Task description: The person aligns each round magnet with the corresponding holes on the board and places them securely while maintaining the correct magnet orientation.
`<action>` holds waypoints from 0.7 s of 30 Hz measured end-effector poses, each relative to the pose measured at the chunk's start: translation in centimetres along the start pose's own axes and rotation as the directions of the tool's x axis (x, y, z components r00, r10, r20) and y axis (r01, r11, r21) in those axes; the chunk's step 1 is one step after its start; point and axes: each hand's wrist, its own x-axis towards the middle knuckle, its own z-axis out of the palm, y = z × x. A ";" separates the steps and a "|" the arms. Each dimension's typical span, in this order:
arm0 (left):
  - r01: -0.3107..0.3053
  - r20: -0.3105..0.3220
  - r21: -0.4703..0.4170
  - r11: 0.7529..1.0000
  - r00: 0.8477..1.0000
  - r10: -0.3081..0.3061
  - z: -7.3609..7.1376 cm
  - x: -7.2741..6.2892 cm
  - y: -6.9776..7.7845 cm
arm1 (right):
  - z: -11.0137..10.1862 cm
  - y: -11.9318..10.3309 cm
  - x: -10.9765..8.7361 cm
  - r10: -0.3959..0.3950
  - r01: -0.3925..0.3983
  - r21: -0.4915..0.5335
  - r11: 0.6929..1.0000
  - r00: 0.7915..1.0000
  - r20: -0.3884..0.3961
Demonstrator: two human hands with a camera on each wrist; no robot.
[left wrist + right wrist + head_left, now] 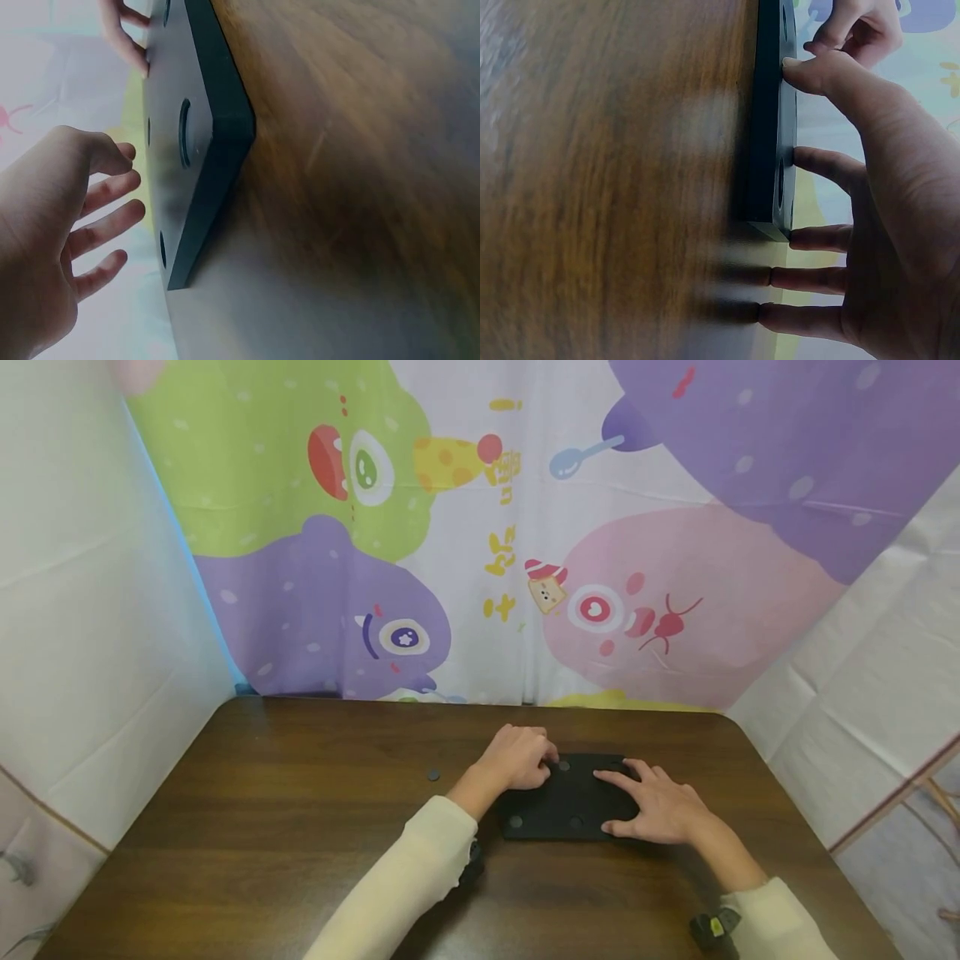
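Note:
A flat black rectangular board [551,802] with several round recesses lies on the table; grey discs seem to sit in some of them. My left hand [517,758] hovers over its far left part, fingers loosely bent, and in the left wrist view no object shows between the fingers [112,223]. My right hand [663,806] spreads over the board's right end. In the right wrist view the thumb [802,75] and index finger touch the board's top, while the other fingers reach past its end. The left hand hides part of the board.
A small grey disc [432,774] lies on the brown wooden table [300,810], left of the board. A curtain with cartoon figures [465,535] hangs behind the table's far edge, and white sheets [97,585] hang at both sides.

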 end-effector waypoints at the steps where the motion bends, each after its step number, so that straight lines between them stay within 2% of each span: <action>1: 0.001 -0.002 0.002 1.000 1.000 -0.001 0.0 -0.1 -0.1 | 0.0 0.0 0.0 -0.001 0.001 -0.001 1.000 1.000 -0.001; 9: -0.003 -0.021 0.011 1.000 1.000 0.003 0.0 -0.5 -0.7 | 0.0 0.0 0.1 0.003 -0.003 0.000 1.000 1.000 -0.002; 21: -0.002 -0.055 -0.043 0.999 0.998 -0.001 -0.2 -1.4 -1.7 | 0.1 0.1 0.0 0.002 -0.002 0.011 1.000 1.000 0.002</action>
